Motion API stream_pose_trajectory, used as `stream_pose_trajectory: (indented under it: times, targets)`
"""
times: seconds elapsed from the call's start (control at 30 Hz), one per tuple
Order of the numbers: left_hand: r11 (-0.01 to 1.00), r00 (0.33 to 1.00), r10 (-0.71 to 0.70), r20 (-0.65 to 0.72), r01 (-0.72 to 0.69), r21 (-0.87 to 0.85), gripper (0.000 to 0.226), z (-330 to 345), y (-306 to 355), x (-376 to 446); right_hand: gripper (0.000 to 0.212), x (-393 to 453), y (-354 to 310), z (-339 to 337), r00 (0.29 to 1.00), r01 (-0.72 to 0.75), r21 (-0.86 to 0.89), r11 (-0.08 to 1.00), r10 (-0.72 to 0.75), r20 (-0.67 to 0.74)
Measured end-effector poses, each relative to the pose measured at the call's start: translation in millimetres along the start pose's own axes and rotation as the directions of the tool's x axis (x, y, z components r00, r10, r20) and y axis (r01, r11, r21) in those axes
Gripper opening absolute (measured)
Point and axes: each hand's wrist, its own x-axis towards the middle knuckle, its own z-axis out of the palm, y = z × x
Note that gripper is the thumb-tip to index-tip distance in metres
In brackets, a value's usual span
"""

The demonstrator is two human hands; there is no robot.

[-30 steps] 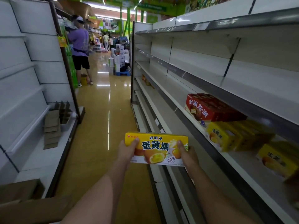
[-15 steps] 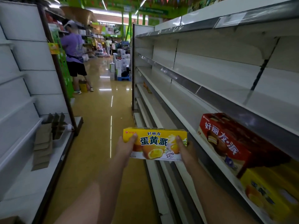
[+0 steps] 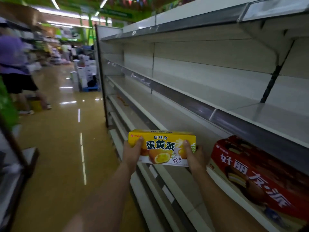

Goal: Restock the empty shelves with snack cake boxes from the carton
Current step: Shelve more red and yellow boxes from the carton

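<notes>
**Yellow snack cake box held in both hands at the shelf edge**

I see the shelf unit [image 3: 192,104] running along the right, white boards with grey price rails. On the lower shelf at right, one red snack cake box [image 3: 254,174] lies on its long side, front face to the aisle, tilted a little. Nothing else readable on the boards above it; a small orange smear of something sits on a far lower shelf, too blurred to name.

My yellow snack cake box [image 3: 164,147] is in the air, level, long side across, printed front toward me, just left of the red box and apart from it, in front of the shelf edge. Not on any board.

Left hand [image 3: 133,152] grips the box's left end, thumb on the front face, fingers hidden behind. Right hand [image 3: 193,155] grips the right end the same way, thumb up on the front. Both grips are clamped on the box. Both forearms reach forward, bare, roughly parallel.

Aisle floor [image 3: 55,156] is glossy tan. A person in a purple top [image 3: 11,56] stands far left, blurred. Stacked white cartons [image 3: 86,72] sit on the floor at the aisle's end.
</notes>
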Motion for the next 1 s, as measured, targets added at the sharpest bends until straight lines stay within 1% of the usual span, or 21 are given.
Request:
stream_pose_trajectory:
  times: [0.1,0.17,0.23,0.3,0.37,0.47,0.5,0.53,0.57,0.6,0.7,0.73,0.77,0.8,0.87,0.9,0.93,1.0]
  targets:
    - [0.999,0.994,0.035,0.100,-0.039,0.034,0.028,5,10,42,0.051,10,-1,21,0.989,-0.028,0.048,0.998,0.035,-0.142]
    - [0.997,0.981,0.037,0.192,-0.048,0.053,0.022,7,18,61,0.052,11,-1,34,0.976,-0.059,0.090,0.994,0.076,-0.202]
    - [0.996,0.963,0.034,0.266,-0.055,0.071,0.009,9,28,77,0.051,12,-6,45,0.964,-0.069,0.124,0.990,0.098,-0.247]
    - [0.995,0.935,0.032,0.353,-0.062,0.074,0.013,16,36,90,0.050,14,-12,49,0.954,-0.063,0.123,0.990,0.096,-0.283]
    - [0.994,0.905,-0.010,0.425,-0.038,0.104,0.008,24,39,104,0.051,19,-17,49,0.939,-0.072,0.115,0.991,0.106,-0.326]
    - [0.983,0.847,-0.101,0.522,0.004,0.184,0.057,43,36,129,0.060,30,-17,44,0.912,-0.107,0.113,0.988,0.143,-0.384]
    - [0.979,0.845,-0.110,0.524,0.002,0.203,0.069,50,37,135,0.064,34,-16,42,0.907,-0.121,0.102,0.987,0.152,-0.393]
    - [0.976,0.855,-0.112,0.507,-0.002,0.218,0.076,58,37,140,0.069,38,-13,40,0.908,-0.130,0.094,0.987,0.157,-0.390]
    - [0.973,0.865,-0.112,0.490,-0.004,0.230,0.077,67,38,144,0.073,43,-11,39,0.906,-0.138,0.080,0.987,0.159,-0.391]
    - [0.970,0.870,-0.119,0.478,0.000,0.241,0.071,76,39,149,0.075,48,-8,38,0.905,-0.155,0.069,0.985,0.170,-0.390]
    - [0.964,0.857,-0.108,0.503,-0.033,0.262,0.031,95,44,155,0.067,62,-4,33,0.892,-0.190,0.060,0.980,0.198,-0.407]
    - [0.960,0.845,-0.109,0.524,-0.047,0.276,0.027,100,44,158,0.066,67,-3,33,0.879,-0.213,0.052,0.976,0.214,-0.426]
    - [0.957,0.832,-0.100,0.546,-0.070,0.282,0.027,103,44,163,0.068,70,-5,32,0.870,-0.224,0.039,0.974,0.218,-0.442]
    - [0.952,0.817,-0.089,0.569,-0.099,0.290,0.032,106,43,167,0.071,74,-5,31,0.864,-0.225,0.024,0.974,0.211,-0.458]
    - [0.928,0.773,-0.075,0.630,-0.177,0.327,0.051,117,37,184,0.079,79,-9,29,0.844,-0.219,-0.013,0.976,0.182,-0.504]
    - [0.908,0.750,-0.083,0.657,-0.215,0.360,0.051,121,36,191,0.082,80,-10,26,0.834,-0.254,-0.064,0.965,0.185,-0.520]
    - [0.884,0.723,-0.100,0.684,-0.252,0.395,0.044,124,38,195,0.078,80,-12,23,0.836,-0.303,-0.139,0.943,0.193,-0.514]
    - [0.838,0.653,-0.143,0.744,-0.320,0.441,0.030,130,38,206,0.057,78,-17,18,0.834,-0.396,-0.263,0.880,0.225,-0.504]
